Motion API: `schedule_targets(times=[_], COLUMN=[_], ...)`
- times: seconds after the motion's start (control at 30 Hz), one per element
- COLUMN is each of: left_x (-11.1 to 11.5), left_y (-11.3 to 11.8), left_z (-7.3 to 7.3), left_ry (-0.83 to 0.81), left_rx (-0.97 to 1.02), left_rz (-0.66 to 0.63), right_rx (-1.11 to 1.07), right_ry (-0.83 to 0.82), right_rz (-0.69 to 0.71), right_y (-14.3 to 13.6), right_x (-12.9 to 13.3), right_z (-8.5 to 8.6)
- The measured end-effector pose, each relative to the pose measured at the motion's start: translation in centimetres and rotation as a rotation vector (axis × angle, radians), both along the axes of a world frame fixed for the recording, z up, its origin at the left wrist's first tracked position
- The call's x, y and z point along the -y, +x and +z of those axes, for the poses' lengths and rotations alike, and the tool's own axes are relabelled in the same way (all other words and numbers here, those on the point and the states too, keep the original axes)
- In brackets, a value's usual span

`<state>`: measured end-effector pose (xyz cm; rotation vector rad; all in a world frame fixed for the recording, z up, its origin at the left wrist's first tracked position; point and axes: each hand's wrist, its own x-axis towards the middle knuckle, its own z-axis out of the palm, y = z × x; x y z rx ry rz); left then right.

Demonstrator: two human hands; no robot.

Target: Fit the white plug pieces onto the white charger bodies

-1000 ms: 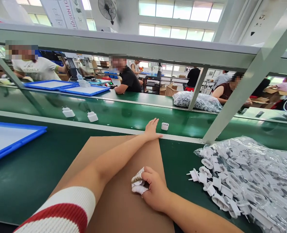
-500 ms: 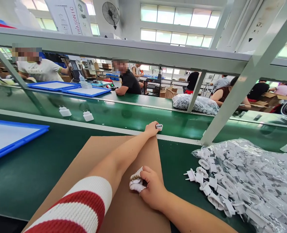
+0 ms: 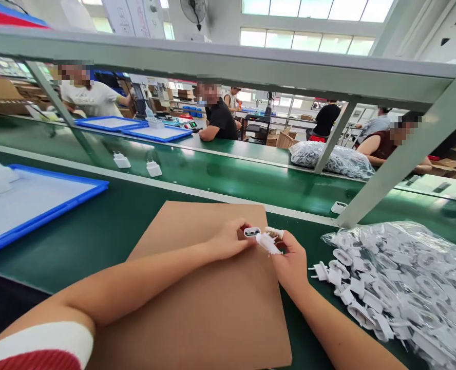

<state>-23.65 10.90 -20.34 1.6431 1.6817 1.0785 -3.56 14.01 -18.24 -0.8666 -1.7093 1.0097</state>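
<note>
My left hand (image 3: 233,239) holds a white oval housing (image 3: 251,232) with its open end showing, over the far right part of a brown cardboard sheet (image 3: 212,298). Close beside it, my right hand (image 3: 289,254) has its thumb and fingers closed; white wrapping covers some fingertips, and what they may pinch is too blurred to tell. The two hands almost meet. To their right, a clear plastic bag spills a heap of white plug parts (image 3: 397,288) onto the green table.
At the left lies a blue-edged tray (image 3: 58,205) with white pieces. Two white plugs (image 3: 154,168) and a white housing (image 3: 339,207) sit on the green belt (image 3: 220,180). A slanted metal post (image 3: 401,149) rises at the right. People sit beyond.
My left hand has drawn back from the belt with the housing. My right hand has moved up beside it. The view has shifted left, and another housing on the belt now appears near the post.
</note>
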Motion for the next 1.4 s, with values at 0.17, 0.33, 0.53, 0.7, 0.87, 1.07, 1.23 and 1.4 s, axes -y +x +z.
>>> schedule_targets(times=[0.17,0.33,0.53,0.7,0.87,1.07,1.23,1.4], left_x=[2.7,1.9,1.5,1.5,1.6,1.5,1.5,1.4], left_y=[1.0,-0.1,-0.1,-0.2,-0.3,-0.2,0.2,0.2], left_z=[-0.3,-1.1,-1.7,-1.6,-1.5,-1.7,-1.6,-1.5], left_ry=[0.026,0.061,0.120,0.090,0.125,0.145,0.138,0.156], left_rx=[0.083,0.047,0.065,0.069,0.084,0.095,0.084,0.081], left_rz=[-0.075,-0.164,-0.172,-0.164,-0.170,-0.169,-0.132,-0.175], right_rx=[-0.030,0.133,0.427,0.497,0.578,0.645,0.654,0.585], right_ry=[-0.070,0.093,0.288,0.349,0.420,0.499,0.575,0.543], right_rz=[-0.030,0.034,0.098,0.141,0.154,0.153,0.073,0.085], right_y=[-0.2,0.0,0.1,-0.3,-0.3,-0.2,-0.3,-0.4], right_x=[-0.9,-1.2,-0.6,-0.6,-0.8,-1.1,-1.2,-1.9], right_z=[0.2,-0.2,-0.1,-0.2,0.4,0.8,0.5,0.0])
